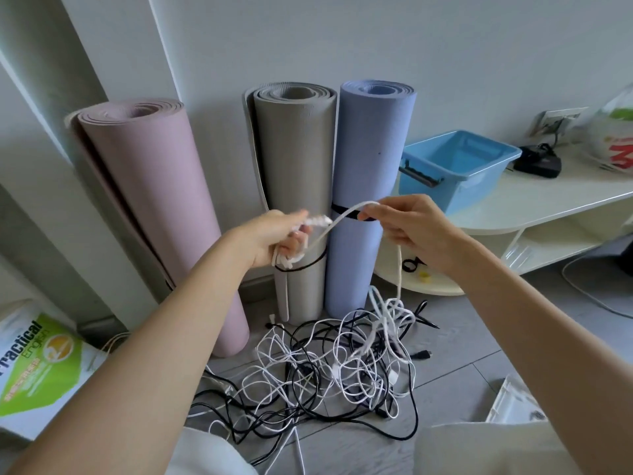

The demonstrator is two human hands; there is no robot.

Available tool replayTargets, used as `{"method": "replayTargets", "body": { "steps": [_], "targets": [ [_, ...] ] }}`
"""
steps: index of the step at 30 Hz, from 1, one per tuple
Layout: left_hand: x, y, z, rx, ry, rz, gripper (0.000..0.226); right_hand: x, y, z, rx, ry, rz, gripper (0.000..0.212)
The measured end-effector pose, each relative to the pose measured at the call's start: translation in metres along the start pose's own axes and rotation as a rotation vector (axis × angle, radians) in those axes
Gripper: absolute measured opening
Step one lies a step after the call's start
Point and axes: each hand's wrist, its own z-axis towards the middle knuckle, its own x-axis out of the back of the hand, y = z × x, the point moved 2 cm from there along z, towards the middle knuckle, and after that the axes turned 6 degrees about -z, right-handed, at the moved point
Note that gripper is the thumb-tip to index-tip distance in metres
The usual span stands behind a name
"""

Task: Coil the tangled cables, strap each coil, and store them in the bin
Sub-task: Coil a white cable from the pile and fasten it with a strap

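Note:
A white cable [337, 217] runs in the air between my two hands. My left hand [279, 240] grips a small bunch of its loops, fingers curled round them. My right hand [409, 228] pinches the cable further along, and from there it drops to the tangled pile of white and black cables [342, 365] on the grey floor below. The blue plastic bin [457, 166] with a dark side handle stands on the cream shelf unit at the right, behind my right hand. Nothing shows inside the bin.
Three rolled mats stand against the wall: pink [161, 214], grey [298, 159], blue [370, 159]. The cream shelf [548, 204] also carries a black device [539, 161] and a plastic bag [616, 135]. A green book [37, 365] lies at the left, a white crate [510, 402] at the lower right.

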Motion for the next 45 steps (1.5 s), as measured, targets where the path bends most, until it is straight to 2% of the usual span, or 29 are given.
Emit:
{"method": "replayTargets", "body": {
  "steps": [2,3,6,8,12,16,19,23,26,29,31,33,35,38,41,43,45],
  "targets": [
    [0.015,0.007,0.008,-0.135,0.147,-0.330,0.036,0.003,-0.005,-0.003,-0.013,-0.110,0.046,0.018],
    [0.020,0.011,0.009,-0.184,0.167,-0.487,0.037,0.003,-0.004,-0.005,-0.040,-0.177,0.073,0.021],
    [0.031,0.024,0.008,-0.326,0.101,-0.838,0.038,0.005,0.007,-0.007,-0.118,-0.338,0.007,0.026],
    [0.028,0.029,0.005,-0.396,0.016,-0.893,0.037,0.000,0.018,-0.008,-0.188,-0.401,-0.211,0.026],
    [0.000,0.035,-0.008,-0.359,-0.212,-0.775,0.032,-0.013,0.037,-0.003,-0.338,-0.412,-0.551,0.045],
    [-0.028,0.028,-0.028,-0.192,-0.413,-0.472,0.022,-0.016,0.044,0.002,-0.365,-0.251,-0.839,0.061],
    [-0.035,0.009,-0.033,0.018,-0.503,-0.199,0.032,-0.006,0.044,0.007,-0.310,-0.089,-0.995,0.065],
    [-0.028,-0.013,-0.033,0.261,-0.613,-0.056,0.029,0.012,0.037,0.009,-0.225,-0.053,-0.951,0.065],
    [-0.019,-0.021,-0.036,0.329,-0.625,0.170,0.027,0.018,0.030,0.009,-0.200,0.010,-0.823,0.065],
    [-0.016,-0.034,-0.032,0.363,-0.481,0.539,0.032,0.020,0.021,0.012,-0.234,0.168,-0.551,0.064],
    [-0.013,-0.042,-0.025,0.397,-0.343,0.614,0.033,0.019,0.016,0.013,-0.234,0.211,-0.387,0.055],
    [-0.006,-0.044,-0.017,0.350,-0.198,0.534,0.030,0.016,0.010,0.012,-0.227,0.201,-0.196,0.043],
    [0.006,-0.039,-0.010,0.240,-0.055,0.405,0.028,0.012,0.002,0.009,-0.226,0.117,-0.028,0.030],
    [0.015,-0.030,-0.001,0.098,0.106,-0.025,0.030,0.007,-0.008,0.007,-0.180,-0.053,0.097,0.022],
    [0.015,-0.015,0.004,-0.039,0.174,-0.461,0.020,0.001,-0.012,0.002,-0.134,-0.224,0.086,0.022],
    [0.013,-0.004,0.003,-0.092,0.183,-0.643,0.023,-0.003,-0.009,-0.001,-0.121,-0.335,0.060,0.023],
    [0.011,0.002,0.004,-0.172,0.187,-0.726,0.029,-0.008,-0.003,-0.004,-0.148,-0.457,0.047,0.024]
  ]
}}
